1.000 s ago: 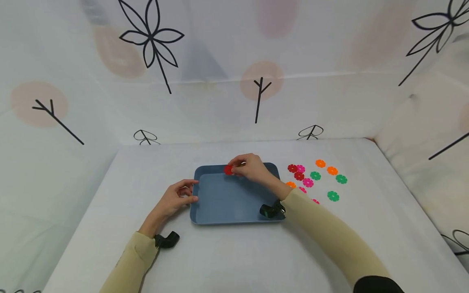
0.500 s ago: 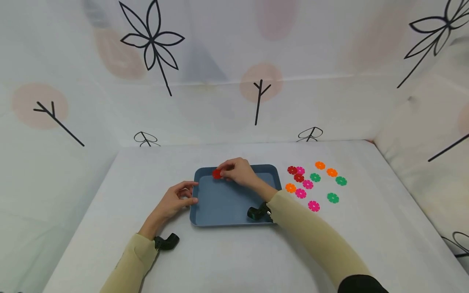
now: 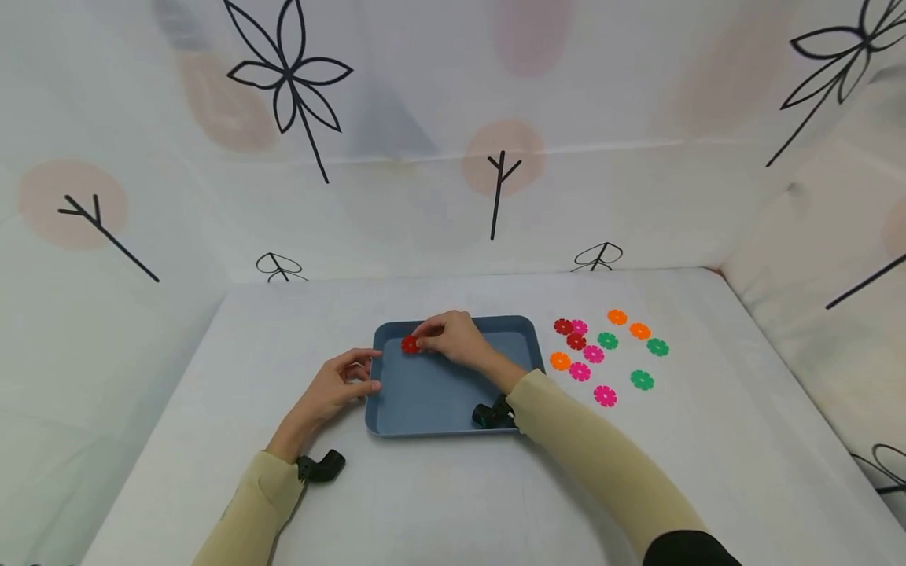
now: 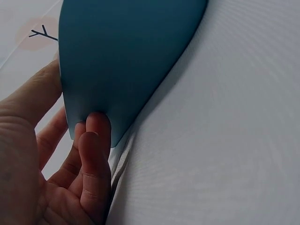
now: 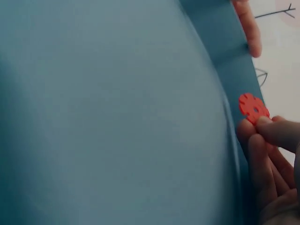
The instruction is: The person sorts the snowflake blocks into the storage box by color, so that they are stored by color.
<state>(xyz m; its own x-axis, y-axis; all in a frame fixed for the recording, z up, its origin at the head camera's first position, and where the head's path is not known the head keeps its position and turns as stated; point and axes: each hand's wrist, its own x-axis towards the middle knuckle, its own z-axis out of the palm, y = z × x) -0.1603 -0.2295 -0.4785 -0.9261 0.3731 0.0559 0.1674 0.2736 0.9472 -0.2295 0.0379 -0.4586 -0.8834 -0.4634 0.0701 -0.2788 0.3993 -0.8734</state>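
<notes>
A blue tray lies on the white table. My right hand reaches over its far left corner and pinches a red flower-shaped disc between thumb and fingertips. In the right wrist view the red disc sits just beyond the tray's rim, with my fingertips on its edge. My left hand holds the tray's left edge, thumb above and fingers curled below. In the left wrist view my curled fingers touch the tray's corner.
Several flower discs in red, pink, orange and green lie scattered on the table right of the tray. White fabric walls printed with trees enclose the table at the back and both sides. Black wrist cameras sit at each cuff.
My right hand has carried the red disc leftward along the tray's far edge to its far left corner, and slightly lower. The left hand has stayed on the tray's edge.
</notes>
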